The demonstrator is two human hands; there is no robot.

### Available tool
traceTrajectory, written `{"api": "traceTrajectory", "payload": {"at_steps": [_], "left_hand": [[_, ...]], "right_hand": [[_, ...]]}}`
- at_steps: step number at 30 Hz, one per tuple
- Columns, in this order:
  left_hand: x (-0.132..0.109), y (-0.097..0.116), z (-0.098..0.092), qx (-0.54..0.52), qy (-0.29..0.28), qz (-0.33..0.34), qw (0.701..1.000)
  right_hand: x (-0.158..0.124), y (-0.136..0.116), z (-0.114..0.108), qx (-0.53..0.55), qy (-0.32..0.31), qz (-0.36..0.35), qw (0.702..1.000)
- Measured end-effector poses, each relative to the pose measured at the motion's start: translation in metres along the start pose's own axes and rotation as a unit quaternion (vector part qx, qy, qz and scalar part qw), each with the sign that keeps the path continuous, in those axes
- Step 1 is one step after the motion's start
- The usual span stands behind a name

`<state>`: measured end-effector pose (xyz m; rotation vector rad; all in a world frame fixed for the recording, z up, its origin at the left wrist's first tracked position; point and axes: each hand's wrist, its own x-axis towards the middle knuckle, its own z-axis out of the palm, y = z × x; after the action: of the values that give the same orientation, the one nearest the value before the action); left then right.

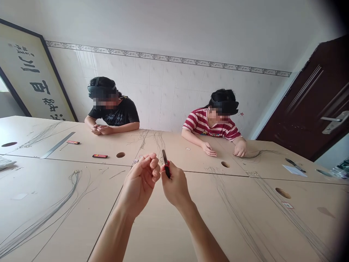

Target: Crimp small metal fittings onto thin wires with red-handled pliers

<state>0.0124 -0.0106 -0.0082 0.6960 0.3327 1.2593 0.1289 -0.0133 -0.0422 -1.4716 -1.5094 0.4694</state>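
Observation:
My right hand [174, 185] is raised over the table and closed round a small tool with red handles and a dark tip [166, 164], like pliers or a cutter, pointing up. Close to its left, my left hand [141, 180] has its fingers curled and pinched together near the tool's tip. What they pinch is too small to make out; it may be a thin wire. Both hands hover above the beige table [152, 225].
Bundles of thin grey wire [54, 211] lie left and right [289, 214] on the table. Round holes [120, 155] dot its top. Two people sit across, hands on the table. A metal ruler [57, 145], red-black tools [99, 156] and a pen [295, 165] lie about. A door stands right.

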Motion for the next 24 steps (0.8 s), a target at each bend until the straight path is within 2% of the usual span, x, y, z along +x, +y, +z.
{"api": "traceTrajectory", "payload": {"at_steps": [6, 13, 20, 24], "left_hand": [[0.0005, -0.0023, -0.0008, -0.024, 0.025, -0.026, 0.999], [0.0, 0.0009, -0.0043, -0.012, 0.028, -0.02, 0.999], [-0.0018, 0.0027, -0.007, 0.152, 0.032, -0.019, 0.988], [-0.0054, 0.0024, -0.0019, 0.193, 0.023, -0.02, 0.981]], "right_hand": [[0.0017, 0.0017, 0.001, -0.025, 0.0, -0.007, 1.0], [0.0033, 0.0044, 0.0001, -0.022, 0.009, 0.002, 1.0], [0.0011, 0.0021, -0.0006, -0.035, 0.011, -0.011, 0.999], [0.001, 0.0004, -0.0022, -0.051, 0.038, -0.011, 0.998]]}}
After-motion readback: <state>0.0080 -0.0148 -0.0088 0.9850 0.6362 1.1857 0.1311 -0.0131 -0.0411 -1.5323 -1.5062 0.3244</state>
